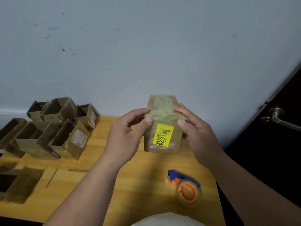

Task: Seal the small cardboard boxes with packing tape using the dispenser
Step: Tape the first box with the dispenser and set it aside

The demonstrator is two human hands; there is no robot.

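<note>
The small brown cardboard box with the yellow barcode label (162, 128) is held up above the far part of the yellow wooden table (130, 185), its long axis running away from the person, its taped top edge level with the fingertips; the left hand (128, 132) grips the box's left side, thumb pressing the clear tape strip (162, 111) at the corner; the right hand (193, 128) grips its right side likewise, thumb on the tape; both sit equally near. The blue-and-orange tape dispenser with its clear roll (185, 186) lies on the table nearer than the box, to its right, closer to the right hand; the open brown cardboard boxes (53, 128) cluster well left of the box, likely awaiting sealing.
</note>
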